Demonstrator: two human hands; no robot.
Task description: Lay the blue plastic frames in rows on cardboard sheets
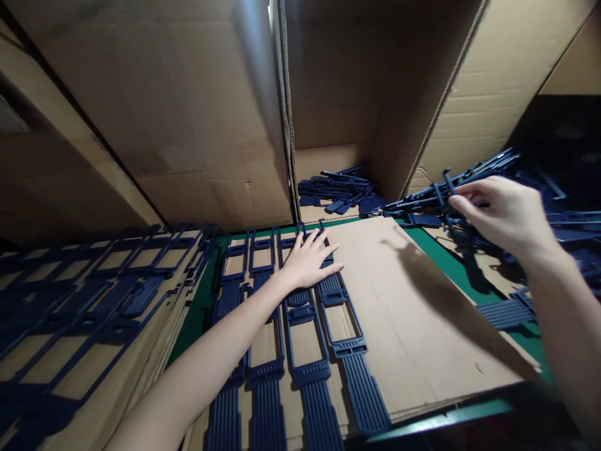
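Note:
My left hand lies with fingers spread on the upper ends of dark blue plastic frames, which stand in a row on a cardboard sheet. Each frame has rectangular openings and a ribbed end toward me. To the right, my right hand pinches the upper part of a dark blue plastic piece between thumb and fingers. That piece hangs in front of a loose pile of similar parts, and its lower portion is partly lost against them.
More blue frames cover a cardboard stack at the left. A small heap of blue parts lies in an open cardboard box ahead. Tall cardboard walls rise behind the green tabletop. A ribbed piece lies near my right forearm.

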